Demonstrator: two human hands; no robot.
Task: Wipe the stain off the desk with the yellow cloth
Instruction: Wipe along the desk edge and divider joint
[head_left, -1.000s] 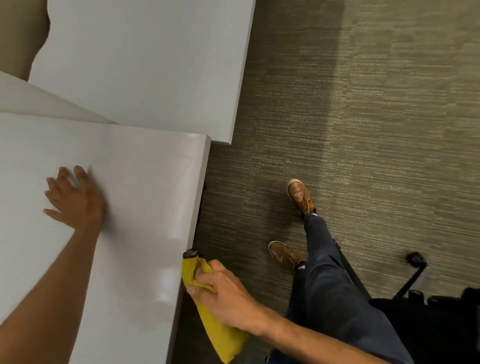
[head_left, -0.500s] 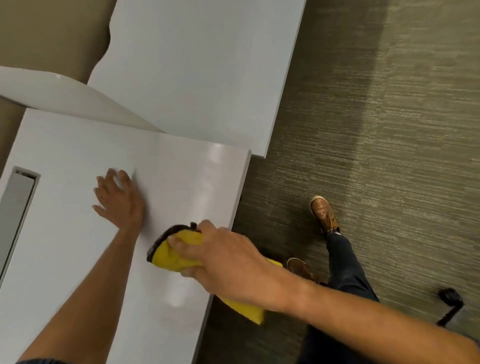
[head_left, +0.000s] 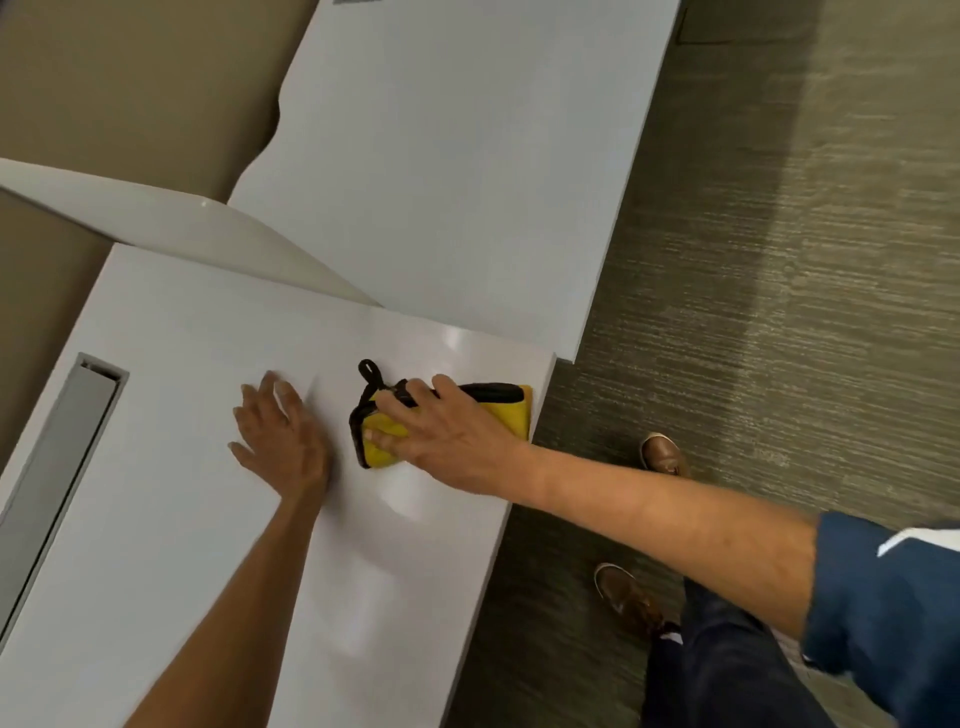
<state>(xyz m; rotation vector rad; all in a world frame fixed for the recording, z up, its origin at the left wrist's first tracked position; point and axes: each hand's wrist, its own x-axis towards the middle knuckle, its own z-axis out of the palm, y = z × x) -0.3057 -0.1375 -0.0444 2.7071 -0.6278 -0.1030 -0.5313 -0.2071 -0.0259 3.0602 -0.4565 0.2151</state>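
The yellow cloth (head_left: 511, 415), edged in black with a small black loop, lies flat on the white desk (head_left: 171, 467) near its far right corner. My right hand (head_left: 447, 431) presses down on the cloth with fingers spread over its left end. My left hand (head_left: 283, 436) rests flat on the desk just left of the cloth, fingers apart, holding nothing. I cannot make out a stain on the glossy surface; any mark under the cloth is hidden.
A grey cable slot (head_left: 62, 467) runs along the desk's left side. A second white desk (head_left: 467, 156) adjoins at the back, with a curved white panel (head_left: 156, 223) between. The desk's right edge drops to grey carpet (head_left: 779, 312), where my brown shoes (head_left: 660, 452) stand.
My right hand has carried the cloth from below the desk's right edge up onto the top and toward the far corner. My left hand stays flat on the desk.
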